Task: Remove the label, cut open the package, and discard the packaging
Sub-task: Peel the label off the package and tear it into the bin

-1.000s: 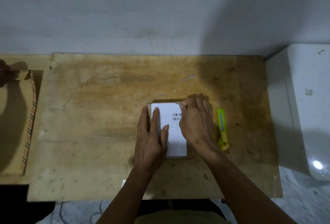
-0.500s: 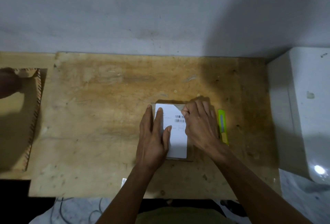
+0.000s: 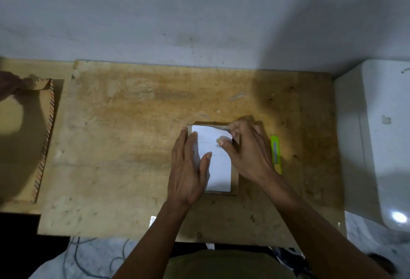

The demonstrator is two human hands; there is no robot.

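— Head view, nearest first: what sits at the bottom edge?

— A strip of olive clothing, two bare forearms reaching forward, and pale speckled floor with loose cables to the lower left. Then the front edge of a worn plywood tabletop, stained orange-brown and pitted.

— And the hands?

— The left hand lies flat, fingers spread, pressing on the left side of a white shipping label stuck to a small brown cardboard package at the middle of the board; it pins rather than grips. The right hand has thumb and forefinger pinched on the label's far right corner, which is lifted and curled back off the cardboard — the rest of the label lies flat.

— Anything beside it?

— A lime-green utility knife lies just right of the right hand, lengthwise front to back.

— Farther out?

— At the left, on a lower tan surface, a brown envelope with a striped border; a dark blurred shape sits at its far corner. At the right, a white rounded appliance. Behind everything, a grey-white wall with dark scuffs.
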